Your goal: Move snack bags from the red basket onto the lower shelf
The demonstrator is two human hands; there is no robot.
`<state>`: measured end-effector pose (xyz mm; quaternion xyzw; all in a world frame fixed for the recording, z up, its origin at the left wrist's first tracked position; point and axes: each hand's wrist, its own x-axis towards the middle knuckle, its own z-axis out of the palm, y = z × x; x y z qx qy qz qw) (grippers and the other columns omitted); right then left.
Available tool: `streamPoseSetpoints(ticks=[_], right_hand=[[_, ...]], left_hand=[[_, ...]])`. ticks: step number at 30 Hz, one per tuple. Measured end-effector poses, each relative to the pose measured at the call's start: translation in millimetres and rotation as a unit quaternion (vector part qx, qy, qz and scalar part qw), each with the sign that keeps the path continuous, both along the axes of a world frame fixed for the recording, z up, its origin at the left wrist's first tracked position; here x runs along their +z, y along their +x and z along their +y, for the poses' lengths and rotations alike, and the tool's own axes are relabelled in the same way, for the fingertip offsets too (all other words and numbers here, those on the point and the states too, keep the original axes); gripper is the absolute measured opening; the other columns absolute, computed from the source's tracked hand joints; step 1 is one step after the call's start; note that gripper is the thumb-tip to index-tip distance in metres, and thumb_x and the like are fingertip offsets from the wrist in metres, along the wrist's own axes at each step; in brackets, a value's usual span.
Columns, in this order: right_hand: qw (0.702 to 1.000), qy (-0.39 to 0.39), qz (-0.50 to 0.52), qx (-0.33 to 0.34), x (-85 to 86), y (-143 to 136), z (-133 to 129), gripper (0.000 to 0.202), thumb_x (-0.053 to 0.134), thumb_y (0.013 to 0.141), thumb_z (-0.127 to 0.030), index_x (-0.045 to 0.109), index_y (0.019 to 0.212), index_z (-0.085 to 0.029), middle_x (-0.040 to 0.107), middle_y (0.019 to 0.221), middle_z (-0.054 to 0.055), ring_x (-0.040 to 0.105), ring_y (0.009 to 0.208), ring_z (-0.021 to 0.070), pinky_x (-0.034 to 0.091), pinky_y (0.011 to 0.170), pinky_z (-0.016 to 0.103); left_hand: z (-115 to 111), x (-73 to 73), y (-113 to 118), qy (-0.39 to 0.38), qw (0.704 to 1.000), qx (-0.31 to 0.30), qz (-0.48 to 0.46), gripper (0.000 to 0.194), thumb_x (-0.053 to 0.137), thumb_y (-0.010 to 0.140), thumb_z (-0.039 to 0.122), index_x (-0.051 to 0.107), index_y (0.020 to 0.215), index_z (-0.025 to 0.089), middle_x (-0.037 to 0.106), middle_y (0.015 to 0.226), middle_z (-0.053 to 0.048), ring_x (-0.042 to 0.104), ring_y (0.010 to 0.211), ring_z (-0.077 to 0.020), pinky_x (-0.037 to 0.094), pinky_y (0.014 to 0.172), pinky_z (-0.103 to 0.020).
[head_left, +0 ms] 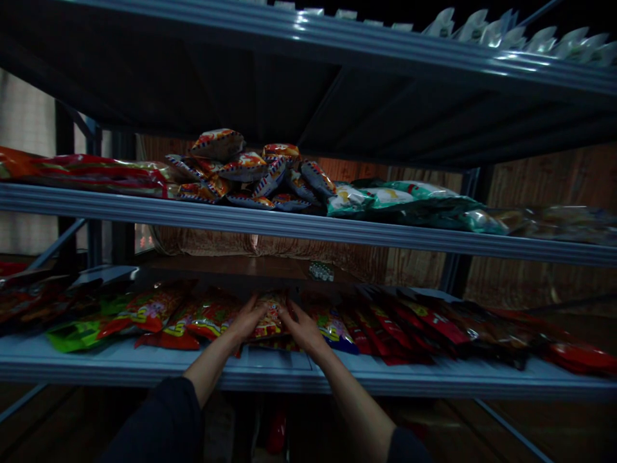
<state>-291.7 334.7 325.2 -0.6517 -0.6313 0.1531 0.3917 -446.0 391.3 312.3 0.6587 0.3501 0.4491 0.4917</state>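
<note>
Both arms reach forward onto the lower shelf [308, 379]. Between my two hands lies a red and yellow snack bag [270, 321]. My left hand [248, 319] rests against its left side, with the fingers pointing toward the back. On the right side of the same bag is my right hand [303, 326], its thumb and fingers curved around the edge. Red and yellow bags [212, 318] lie just left of my left hand. A bag with a blue lower corner [332, 328] is close to my right hand.
A middle shelf [289, 222] crosses above my hands, holding piled orange snack bags [243, 167] and green bags [400, 196]. Higher up, the top shelf [337, 38] bears white pouches. Dark red bags [395, 325] fill the lower shelf's right; a green bag [77, 334] lies left.
</note>
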Motion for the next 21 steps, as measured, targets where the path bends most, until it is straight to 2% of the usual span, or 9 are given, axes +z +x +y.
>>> streamPoseSetpoints(ticks=[6,9,12,17,19,21], right_hand=[[1.000,0.020,-0.018,0.000,-4.1,-5.3,-1.6,0.061,0.041,0.080,-0.049,0.044,0.128,-0.012,0.050,0.131,0.014,0.045,0.121,0.0234,0.032,0.102,0.034],[1.000,0.024,-0.017,-0.002,-5.0,-7.7,-1.0,0.062,0.041,0.080,-0.050,0.044,0.128,-0.011,0.052,0.129,0.015,0.047,0.120,0.0241,0.034,0.100,0.035],[1.000,0.025,-0.009,-0.009,-4.8,-7.5,0.4,0.061,0.039,0.080,-0.052,0.045,0.127,-0.014,0.055,0.126,0.013,0.049,0.117,0.0241,0.037,0.098,0.036],[1.000,0.012,-0.004,-0.007,-5.1,-2.3,3.1,0.055,0.040,0.079,-0.054,0.057,0.115,-0.016,0.064,0.114,0.011,0.057,0.107,0.0244,0.042,0.091,0.035],[1.000,0.004,-0.005,-0.007,-5.7,0.0,3.9,0.054,0.040,0.079,-0.055,0.060,0.111,-0.016,0.066,0.109,0.012,0.058,0.105,0.0250,0.043,0.089,0.035],[1.000,0.001,-0.004,-0.016,-6.5,1.3,4.8,0.056,0.041,0.078,-0.056,0.057,0.115,-0.017,0.066,0.110,0.012,0.058,0.106,0.0253,0.042,0.090,0.036]], left_hand=[[1.2,-7.2,-0.7,0.083,0.990,0.047,0.107,0.056,0.051,0.077,0.032,0.040,0.131,0.020,0.051,0.131,-0.004,0.046,0.120,-0.0191,0.033,0.101,-0.030],[8.2,-12.4,0.8,0.103,0.983,0.077,0.134,0.058,0.050,0.077,0.034,0.038,0.132,0.018,0.050,0.132,-0.007,0.045,0.121,-0.0196,0.032,0.101,-0.030],[12.4,-16.7,2.8,0.094,0.975,0.111,0.165,0.054,0.048,0.078,0.038,0.044,0.128,0.016,0.052,0.129,-0.012,0.046,0.119,-0.0249,0.031,0.100,-0.035],[9.5,-20.4,6.7,0.068,0.977,0.096,0.176,0.045,0.041,0.081,0.041,0.053,0.119,0.020,0.061,0.119,-0.009,0.053,0.112,-0.0247,0.038,0.093,-0.033],[7.6,-19.6,7.7,0.076,0.978,0.092,0.169,0.043,0.043,0.080,0.041,0.055,0.117,0.022,0.059,0.121,-0.008,0.051,0.115,-0.0246,0.036,0.095,-0.031],[5.8,-17.8,8.6,0.094,0.978,0.097,0.158,0.043,0.042,0.081,0.040,0.053,0.119,0.022,0.053,0.129,-0.007,0.043,0.122,-0.0240,0.029,0.101,-0.031]])
